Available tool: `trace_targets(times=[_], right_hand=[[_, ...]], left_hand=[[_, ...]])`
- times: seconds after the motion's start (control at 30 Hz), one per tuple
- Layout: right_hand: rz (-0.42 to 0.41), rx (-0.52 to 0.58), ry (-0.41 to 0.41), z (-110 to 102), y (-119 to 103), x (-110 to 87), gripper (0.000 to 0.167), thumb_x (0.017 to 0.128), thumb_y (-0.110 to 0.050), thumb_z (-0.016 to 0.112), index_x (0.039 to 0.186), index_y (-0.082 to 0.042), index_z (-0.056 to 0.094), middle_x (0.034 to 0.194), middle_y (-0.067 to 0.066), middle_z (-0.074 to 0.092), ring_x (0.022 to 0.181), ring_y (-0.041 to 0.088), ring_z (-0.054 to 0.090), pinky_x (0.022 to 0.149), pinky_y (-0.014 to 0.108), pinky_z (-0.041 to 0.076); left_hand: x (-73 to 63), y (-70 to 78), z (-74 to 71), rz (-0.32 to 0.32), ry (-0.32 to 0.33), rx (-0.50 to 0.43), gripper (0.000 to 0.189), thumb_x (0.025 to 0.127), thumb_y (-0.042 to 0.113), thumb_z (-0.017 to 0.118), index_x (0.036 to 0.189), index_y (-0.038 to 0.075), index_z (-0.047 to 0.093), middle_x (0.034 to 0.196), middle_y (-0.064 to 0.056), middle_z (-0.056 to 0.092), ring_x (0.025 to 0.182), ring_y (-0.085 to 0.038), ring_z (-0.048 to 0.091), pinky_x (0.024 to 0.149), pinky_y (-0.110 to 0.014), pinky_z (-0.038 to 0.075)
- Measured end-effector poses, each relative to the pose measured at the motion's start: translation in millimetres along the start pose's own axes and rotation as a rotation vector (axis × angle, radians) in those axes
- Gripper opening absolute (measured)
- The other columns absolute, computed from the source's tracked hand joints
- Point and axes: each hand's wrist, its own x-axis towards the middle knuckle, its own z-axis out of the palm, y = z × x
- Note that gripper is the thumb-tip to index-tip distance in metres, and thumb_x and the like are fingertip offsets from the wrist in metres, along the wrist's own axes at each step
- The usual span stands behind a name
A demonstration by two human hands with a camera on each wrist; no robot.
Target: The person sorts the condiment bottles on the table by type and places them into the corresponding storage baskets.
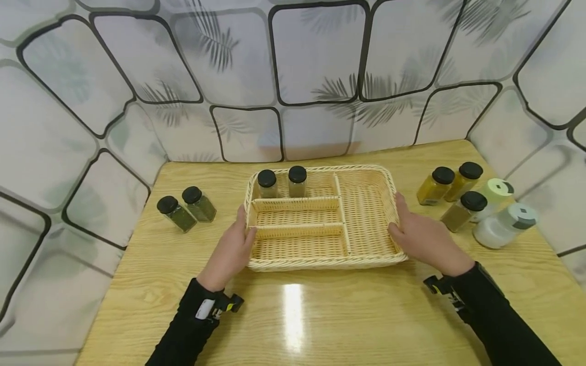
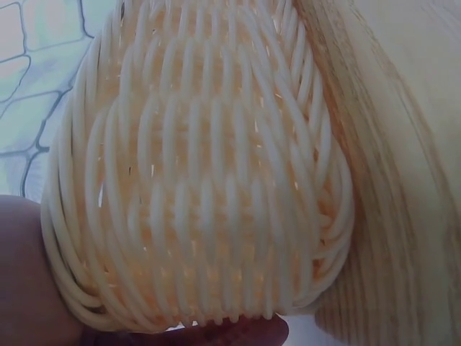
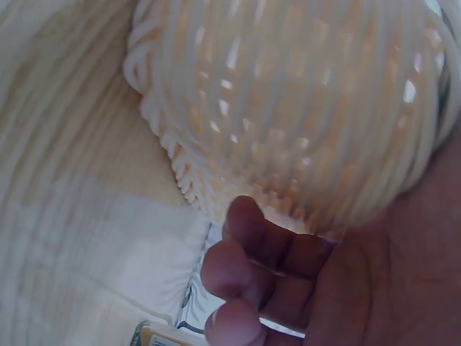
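A pale woven basket (image 1: 366, 208) with dividers lies on the table between my hands. My left hand (image 1: 227, 256) grips its left end, thumb over the rim; the left wrist view shows the end wall of the basket (image 2: 202, 166) close up. At the opposite end my right hand (image 1: 426, 236) holds the rim, thumb on top. In the right wrist view several curled fingers (image 3: 229, 267) show below the wicker. Two black-capped spice jars, one on the left (image 1: 268, 185) and a paler one (image 1: 297, 183), stand in the basket's back left compartment.
Left of the basket are two jars of green herbs (image 1: 199, 204). Beyond my right hand stand two yellow spice jars (image 1: 435, 187), a brownish jar (image 1: 463, 211), a bottle with a pale green cap (image 1: 494, 197) and a white-filled jar (image 1: 501, 227). Patterned curtains (image 1: 320, 56) hang around the wooden table (image 1: 348, 315).
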Motion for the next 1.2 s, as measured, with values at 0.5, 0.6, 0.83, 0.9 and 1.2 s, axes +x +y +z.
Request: trace_targets(times=[0.5, 0.6, 0.83, 0.9, 1.2], right_hand=[[-0.029, -0.005, 0.041, -21.2, 8.7, -5.0, 0.078, 0.106, -0.057, 0.033, 0.161, -0.004, 0.019, 0.074, 0.000, 0.055, 0.054, 0.014, 0.044, 0.045, 0.030, 0.029], [-0.078, -0.028, 0.135, -29.3, 12.7, -5.4, 0.068, 0.106, -0.049, 0.044, 0.157, -0.005, 0.034, 0.086, 0.002, 0.059, 0.064, 0.014, 0.047, 0.048, 0.030, 0.033], [-0.110, -0.055, 0.282, -44.1, 28.6, -9.6, 0.054, 0.102, -0.033, 0.058, 0.149, -0.008, 0.047, 0.106, 0.012, 0.063, 0.088, 0.025, 0.057, 0.056, 0.036, 0.042], [-0.110, -0.054, 0.304, -47.3, 33.9, -10.5, 0.054, 0.101, -0.030, 0.060, 0.149, -0.007, 0.048, 0.110, 0.015, 0.064, 0.099, 0.032, 0.058, 0.063, 0.045, 0.047], [-0.065, -0.121, 0.374, -62.3, 54.9, -15.8, 0.051, 0.099, -0.022, 0.063, 0.142, 0.003, 0.052, 0.123, 0.030, 0.056, 0.114, 0.049, 0.045, 0.090, 0.062, 0.040]], left_hand=[[0.3, 1.1, 2.1, -0.012, 0.014, -0.002, 0.072, 0.110, 0.029, 0.037, 0.161, 0.004, -0.008, 0.067, -0.002, 0.043, 0.055, -0.015, 0.041, 0.057, -0.031, 0.038], [0.2, 1.5, 2.5, -0.013, 0.021, 0.007, 0.073, 0.110, 0.029, 0.038, 0.160, 0.004, -0.008, 0.075, -0.006, 0.050, 0.065, -0.018, 0.050, 0.069, -0.036, 0.043], [-0.1, 2.1, 1.9, 0.007, 0.038, 0.009, 0.073, 0.110, 0.028, 0.038, 0.160, 0.001, -0.006, 0.106, -0.023, 0.061, 0.098, -0.028, 0.062, 0.091, -0.043, 0.046], [-0.4, 2.3, 2.0, 0.003, 0.036, 0.005, 0.073, 0.110, 0.029, 0.038, 0.160, 0.002, -0.006, 0.106, -0.022, 0.061, 0.097, -0.028, 0.062, 0.090, -0.042, 0.045], [0.7, 1.7, 2.3, -0.013, 0.036, 0.034, 0.073, 0.110, 0.029, 0.038, 0.161, 0.002, -0.006, 0.079, -0.009, 0.050, 0.071, -0.021, 0.052, 0.074, -0.038, 0.044]])
